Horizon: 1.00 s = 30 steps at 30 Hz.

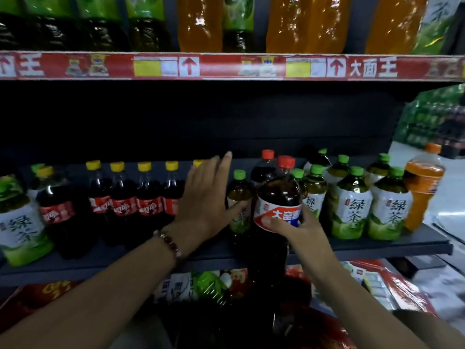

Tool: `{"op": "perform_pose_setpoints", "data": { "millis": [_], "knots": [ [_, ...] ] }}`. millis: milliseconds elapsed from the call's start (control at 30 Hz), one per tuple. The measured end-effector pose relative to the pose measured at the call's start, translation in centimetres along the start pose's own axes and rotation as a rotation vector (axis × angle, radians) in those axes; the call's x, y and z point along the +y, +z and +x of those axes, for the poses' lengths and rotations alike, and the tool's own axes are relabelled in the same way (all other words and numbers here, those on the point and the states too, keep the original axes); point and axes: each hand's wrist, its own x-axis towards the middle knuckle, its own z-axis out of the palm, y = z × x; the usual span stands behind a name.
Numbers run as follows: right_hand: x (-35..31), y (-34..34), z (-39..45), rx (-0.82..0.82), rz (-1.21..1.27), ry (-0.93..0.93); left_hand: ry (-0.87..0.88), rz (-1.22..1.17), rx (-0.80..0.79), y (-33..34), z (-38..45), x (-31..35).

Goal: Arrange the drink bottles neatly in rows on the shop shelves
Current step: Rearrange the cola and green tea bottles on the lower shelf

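My right hand [294, 227] grips a large dark cola bottle [278, 195] with a red cap and a red, white and blue label, held at the front of the middle shelf [377, 244]. My left hand [205, 197] is spread flat with fingers apart, its thumb touching a small green-capped tea bottle [239, 190] just left of the cola. Behind the held bottle stands a second red-capped cola [264, 167]. A row of yellow-capped cola bottles [125, 195] fills the shelf to the left. Green tea bottles [352, 205] crowd the right side.
An orange drink bottle [422, 187] stands at the shelf's right end. A big green tea bottle [18, 222] sits at far left. The upper shelf with a red price strip [226, 66] carries green and orange bottles. Packaged goods [377, 280] lie on the shelf below.
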Motion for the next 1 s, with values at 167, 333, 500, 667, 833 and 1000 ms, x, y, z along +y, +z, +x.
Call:
{"op": "perform_pose_setpoints", "data": {
  "millis": [167, 333, 500, 667, 833, 1000],
  "knots": [
    [3.1, -1.8, 0.9, 0.017, 0.048, 0.022, 0.037, 0.372, -0.106, 5.0, 3.6, -0.2],
    [4.0, -2.2, 1.9, -0.012, 0.019, 0.012, -0.004, 0.295, -0.126, 8.2, 4.1, -1.2],
    [4.7, -2.1, 1.9, -0.011, -0.046, 0.014, -0.034, 0.009, -0.056, 7.9, 2.5, 0.0],
    [4.8, -1.9, 1.8, -0.031, -0.084, -0.012, -0.157, -0.479, 0.049, 6.7, -2.1, 1.0],
    [4.9, -1.6, 1.5, -0.036, -0.082, 0.007, -0.293, -0.738, 0.093, 5.2, -6.2, -0.6],
    [4.6, 0.5, 1.6, 0.011, 0.064, 0.040, -0.412, -0.861, 0.201, 4.3, -8.9, -3.5]
  ]
}}
